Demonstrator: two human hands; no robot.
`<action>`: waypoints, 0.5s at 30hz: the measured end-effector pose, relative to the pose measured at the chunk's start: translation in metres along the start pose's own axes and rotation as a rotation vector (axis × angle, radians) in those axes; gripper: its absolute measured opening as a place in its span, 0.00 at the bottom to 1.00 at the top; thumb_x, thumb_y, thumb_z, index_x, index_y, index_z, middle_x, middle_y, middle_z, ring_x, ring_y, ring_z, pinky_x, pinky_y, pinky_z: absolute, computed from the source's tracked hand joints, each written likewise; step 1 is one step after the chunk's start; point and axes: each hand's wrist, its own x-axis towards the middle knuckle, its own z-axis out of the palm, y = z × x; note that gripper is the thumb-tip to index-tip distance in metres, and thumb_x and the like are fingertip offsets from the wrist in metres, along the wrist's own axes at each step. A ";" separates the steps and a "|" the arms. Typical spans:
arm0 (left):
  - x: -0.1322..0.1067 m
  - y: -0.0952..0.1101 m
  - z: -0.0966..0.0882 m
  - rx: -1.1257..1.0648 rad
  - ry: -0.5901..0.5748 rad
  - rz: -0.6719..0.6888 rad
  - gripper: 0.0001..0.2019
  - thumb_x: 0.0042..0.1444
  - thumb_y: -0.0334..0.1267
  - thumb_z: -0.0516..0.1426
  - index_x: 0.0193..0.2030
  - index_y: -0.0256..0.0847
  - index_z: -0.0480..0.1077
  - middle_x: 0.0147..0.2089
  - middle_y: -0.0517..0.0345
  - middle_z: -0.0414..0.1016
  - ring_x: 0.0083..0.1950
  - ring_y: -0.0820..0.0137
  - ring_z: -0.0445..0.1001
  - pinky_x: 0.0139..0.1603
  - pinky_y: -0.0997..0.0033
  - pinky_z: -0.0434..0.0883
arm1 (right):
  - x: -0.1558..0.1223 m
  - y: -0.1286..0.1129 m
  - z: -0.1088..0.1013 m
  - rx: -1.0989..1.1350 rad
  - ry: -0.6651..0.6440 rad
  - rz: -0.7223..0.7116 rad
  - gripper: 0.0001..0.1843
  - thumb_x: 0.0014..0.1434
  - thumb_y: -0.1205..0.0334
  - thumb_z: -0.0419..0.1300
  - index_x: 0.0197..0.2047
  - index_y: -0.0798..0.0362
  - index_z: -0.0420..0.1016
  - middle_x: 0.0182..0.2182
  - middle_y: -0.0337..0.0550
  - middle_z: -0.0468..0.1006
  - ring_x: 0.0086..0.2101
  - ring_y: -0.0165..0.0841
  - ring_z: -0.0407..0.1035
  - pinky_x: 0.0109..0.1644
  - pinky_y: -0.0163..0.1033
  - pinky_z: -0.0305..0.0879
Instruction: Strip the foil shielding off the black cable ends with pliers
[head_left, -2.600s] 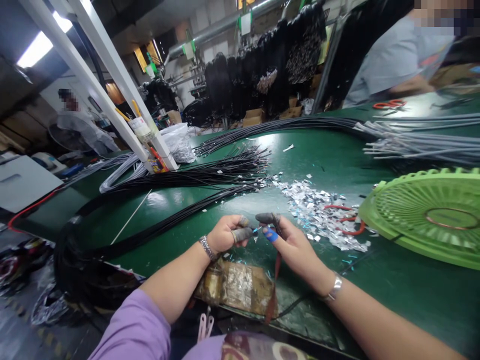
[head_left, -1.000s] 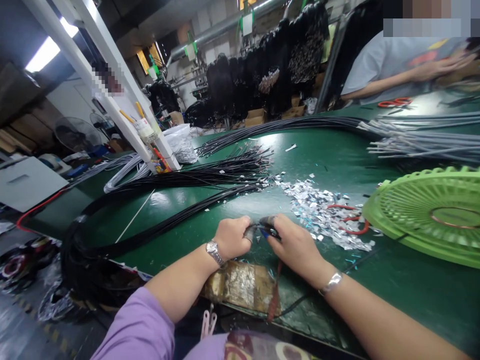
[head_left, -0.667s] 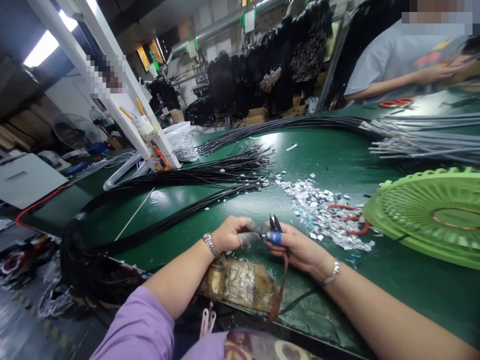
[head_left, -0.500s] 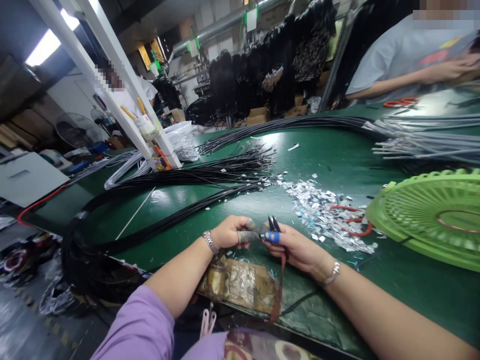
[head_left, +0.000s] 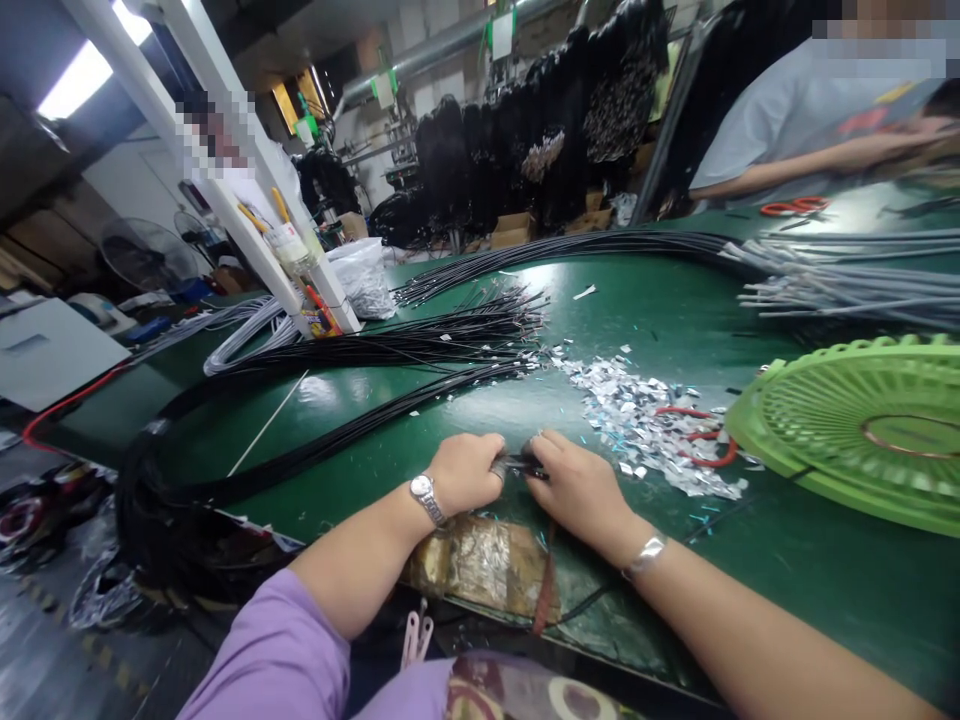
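The dark tool (head_left: pixel 525 463) is seen, in the head view, in the gap between the two hands, above the green table (head_left: pixel 652 320). It is gripped by the right hand (head_left: pixel 581 490), whose fingers are closed narrowly around it, and its slim end is pointed at the left hand (head_left: pixel 466 475). The left hand is held curled, with its thumb turned to the tool; whether anything is pinched in it, or touched by the tool's end, cannot be told, as the gap is small and blurred. A watch (head_left: pixel 424 490) is worn on the left wrist and a silver bracelet (head_left: pixel 646 556) on the right.

Just on the near side of the hands, a taped block (head_left: pixel 484 560) is laid at the table edge, with a reddish-brown strap (head_left: pixel 546 595) hung by its right end. Beyond the right hand, pale scraps (head_left: pixel 630 415) are heaped, with red loops (head_left: pixel 712 450) set among them. Farther to the right of the hands, a green fan (head_left: pixel 840 420) is placed. Beyond the left hand, a thin bundle of black cables (head_left: pixel 375 430) is stretched, and behind it a thicker bundle (head_left: pixel 412 350). Well beyond the right hand, grey cables (head_left: pixel 847 280) are laid out, and a co-worker (head_left: pixel 787 125) is seen behind them.
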 end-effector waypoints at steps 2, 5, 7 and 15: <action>0.000 -0.003 -0.001 -0.058 0.038 0.013 0.05 0.51 0.34 0.54 0.32 0.38 0.72 0.26 0.54 0.72 0.28 0.67 0.68 0.27 0.72 0.57 | 0.004 0.007 -0.003 0.182 -0.036 0.042 0.04 0.50 0.64 0.53 0.24 0.49 0.64 0.21 0.40 0.70 0.24 0.34 0.63 0.27 0.37 0.57; 0.003 -0.011 -0.001 -0.265 0.076 0.023 0.08 0.54 0.38 0.54 0.29 0.38 0.70 0.22 0.59 0.69 0.24 0.73 0.64 0.26 0.74 0.56 | 0.011 0.020 -0.010 0.456 -0.038 0.153 0.10 0.55 0.54 0.53 0.26 0.49 0.67 0.22 0.39 0.71 0.25 0.35 0.65 0.29 0.38 0.61; 0.004 -0.014 -0.001 -0.378 0.069 0.014 0.09 0.55 0.39 0.54 0.28 0.37 0.69 0.20 0.62 0.66 0.22 0.75 0.61 0.24 0.76 0.54 | 0.013 0.024 -0.013 0.532 -0.023 0.189 0.12 0.53 0.51 0.54 0.28 0.49 0.68 0.25 0.41 0.74 0.27 0.35 0.67 0.32 0.39 0.63; 0.003 -0.014 -0.002 -0.189 0.075 0.125 0.07 0.53 0.38 0.55 0.30 0.38 0.71 0.24 0.60 0.70 0.26 0.73 0.64 0.27 0.75 0.57 | 0.011 0.014 -0.013 0.405 -0.117 0.067 0.09 0.49 0.57 0.58 0.22 0.50 0.65 0.21 0.38 0.68 0.25 0.33 0.60 0.29 0.38 0.55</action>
